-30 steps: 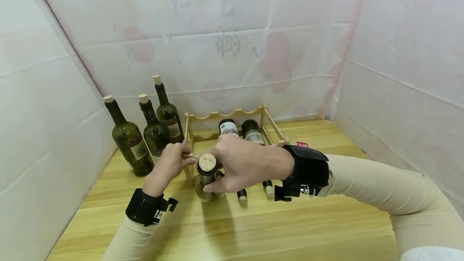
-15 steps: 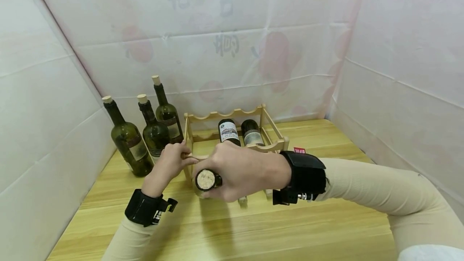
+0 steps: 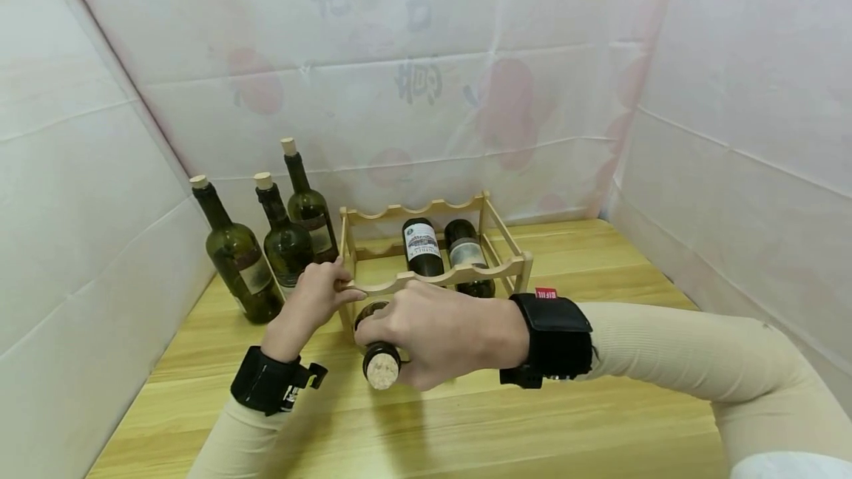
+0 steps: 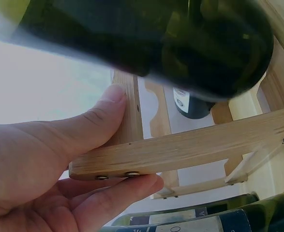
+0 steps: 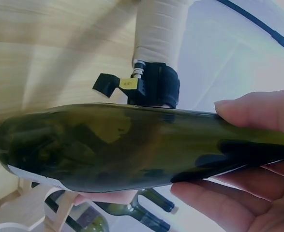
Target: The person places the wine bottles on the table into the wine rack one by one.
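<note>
My right hand (image 3: 442, 331) grips a dark green wine bottle (image 5: 108, 145) by its neck and shoulder. Its cork (image 3: 382, 372) points toward me, and its base is tilted toward the front left of a light wooden wine rack (image 3: 495, 270). In the head view my hand hides much of this bottle. My left hand (image 3: 311, 305) holds the rack's front left corner, with the thumb (image 4: 96, 113) above the rail and fingers below. Two corked bottles lie in the rack, one with a white label (image 3: 421, 240), the other with a greyish label (image 3: 467, 251).
Three corked green bottles stand upright left of the rack: one at far left (image 3: 242, 265), one in the middle (image 3: 286, 242), one behind (image 3: 308, 205). All rest on a wood-grain table (image 3: 532, 420). Pale cloth walls (image 3: 413, 146) enclose the back and sides.
The bottle in my right hand has tipped from nearly upright toward lying, its cork swinging down toward me. My right hand has lowered and turned with it. The left hand stays on the rack corner.
</note>
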Motion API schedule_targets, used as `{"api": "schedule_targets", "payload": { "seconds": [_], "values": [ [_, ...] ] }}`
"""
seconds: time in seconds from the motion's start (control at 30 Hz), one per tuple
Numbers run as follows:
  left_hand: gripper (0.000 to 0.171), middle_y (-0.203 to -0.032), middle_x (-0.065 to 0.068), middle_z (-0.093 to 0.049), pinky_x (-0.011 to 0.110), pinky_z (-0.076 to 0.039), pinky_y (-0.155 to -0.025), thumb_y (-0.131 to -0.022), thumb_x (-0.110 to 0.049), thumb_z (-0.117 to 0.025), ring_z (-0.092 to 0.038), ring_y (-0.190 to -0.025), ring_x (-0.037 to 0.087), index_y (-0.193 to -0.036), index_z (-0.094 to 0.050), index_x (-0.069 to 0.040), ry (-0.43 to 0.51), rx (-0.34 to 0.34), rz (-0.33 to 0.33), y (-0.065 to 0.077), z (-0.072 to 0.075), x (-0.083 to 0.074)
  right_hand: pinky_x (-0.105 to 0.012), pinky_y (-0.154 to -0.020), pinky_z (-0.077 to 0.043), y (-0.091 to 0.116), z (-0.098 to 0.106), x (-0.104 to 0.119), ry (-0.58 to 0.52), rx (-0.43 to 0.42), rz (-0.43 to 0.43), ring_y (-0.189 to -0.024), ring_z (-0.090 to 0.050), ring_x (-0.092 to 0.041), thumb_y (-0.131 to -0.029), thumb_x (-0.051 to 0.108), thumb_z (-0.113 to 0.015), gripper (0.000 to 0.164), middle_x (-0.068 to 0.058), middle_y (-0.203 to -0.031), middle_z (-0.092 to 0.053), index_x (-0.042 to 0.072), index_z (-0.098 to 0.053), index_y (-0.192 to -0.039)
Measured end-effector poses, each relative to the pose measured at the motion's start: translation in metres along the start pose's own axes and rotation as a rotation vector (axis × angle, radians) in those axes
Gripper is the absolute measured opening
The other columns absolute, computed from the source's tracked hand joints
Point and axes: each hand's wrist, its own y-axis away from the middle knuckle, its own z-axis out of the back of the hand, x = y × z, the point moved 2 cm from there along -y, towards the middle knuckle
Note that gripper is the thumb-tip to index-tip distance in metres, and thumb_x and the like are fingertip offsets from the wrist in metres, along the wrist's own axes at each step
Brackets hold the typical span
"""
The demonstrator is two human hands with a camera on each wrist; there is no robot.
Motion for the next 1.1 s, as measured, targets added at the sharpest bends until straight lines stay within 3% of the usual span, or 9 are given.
{"api": "schedule_targets", "payload": {
  "seconds": [0.23, 0.43, 0.6, 0.73, 0.83, 0.97, 1.1],
  "values": [
    [0.019, -0.093, 0.021, -0.07, 0.027, -0.04, -0.047, -0.076, -0.022, -0.078, -0.061, -0.06, 0.018, -0.065, -0.065, -0.014, -0.001, 0.014, 0.016, -0.001, 0.0, 0.0, -0.013, -0.056, -0.039, -0.001, -0.003, 0.0, 0.022, 0.044, -0.004, -0.06, -0.049, 0.003, -0.072, 0.01, -0.069, 0.021, 0.014, -0.075, -0.056, 0.015, -0.055, -0.086],
    [0.018, -0.113, 0.029, -0.062, 0.028, -0.039, -0.048, -0.077, -0.021, -0.078, -0.064, -0.071, 0.026, -0.066, -0.065, -0.013, -0.004, 0.016, 0.008, -0.003, 0.002, 0.0, -0.014, -0.054, -0.04, 0.0, -0.005, 0.004, 0.089, 0.079, 0.008, -0.06, -0.047, 0.0, -0.071, 0.01, -0.068, 0.024, 0.011, -0.079, -0.054, 0.013, -0.058, -0.093],
    [0.024, -0.112, 0.028, -0.063, 0.026, -0.034, -0.046, -0.076, -0.022, -0.079, -0.058, -0.056, 0.018, -0.061, -0.061, -0.014, -0.014, 0.012, 0.011, -0.002, 0.001, 0.0, -0.015, -0.056, -0.046, 0.001, -0.015, 0.012, 0.192, 0.122, 0.05, -0.071, -0.054, -0.005, -0.073, 0.012, -0.066, 0.024, 0.007, -0.088, -0.058, 0.011, -0.059, -0.096],
    [0.024, -0.096, 0.022, -0.069, 0.025, -0.035, -0.045, -0.074, -0.023, -0.079, -0.063, -0.067, 0.025, -0.06, -0.061, -0.015, -0.012, 0.003, 0.0, -0.002, 0.0, 0.0, -0.02, -0.064, -0.053, 0.003, -0.025, 0.02, 0.299, 0.131, 0.085, -0.086, -0.061, -0.012, -0.079, 0.016, -0.063, 0.019, 0.003, -0.094, -0.062, 0.011, -0.059, -0.097],
    [0.028, -0.087, 0.02, -0.07, 0.025, -0.034, -0.046, -0.074, -0.023, -0.079, -0.065, -0.088, 0.033, -0.057, -0.059, -0.015, -0.009, -0.003, -0.007, -0.002, 0.001, -0.001, -0.023, -0.067, -0.054, 0.005, -0.03, 0.024, 0.356, 0.152, 0.089, -0.092, -0.061, -0.014, -0.083, 0.019, -0.062, 0.022, 0.0, -0.102, -0.064, 0.01, -0.06, -0.103],
    [0.028, -0.098, 0.025, -0.068, 0.026, -0.035, -0.047, -0.075, -0.024, -0.079, -0.062, -0.098, 0.037, -0.058, -0.058, -0.015, -0.013, 0.007, 0.009, -0.002, 0.002, -0.001, -0.025, -0.073, -0.054, 0.008, -0.035, 0.027, 0.417, 0.165, 0.107, -0.099, -0.062, -0.02, -0.087, 0.021, -0.059, 0.026, -0.006, -0.11, -0.065, 0.008, -0.06, -0.11],
    [0.024, -0.114, 0.028, -0.062, 0.027, -0.037, -0.049, -0.076, -0.025, -0.078, -0.064, -0.089, 0.034, -0.061, -0.061, -0.016, -0.012, 0.032, 0.038, -0.002, 0.0, -0.001, -0.027, -0.073, -0.055, 0.013, -0.042, 0.03, 0.457, 0.156, 0.124, -0.101, -0.062, -0.022, -0.089, 0.021, -0.057, 0.027, -0.009, -0.113, -0.065, 0.007, -0.06, -0.112]
  ]
}}
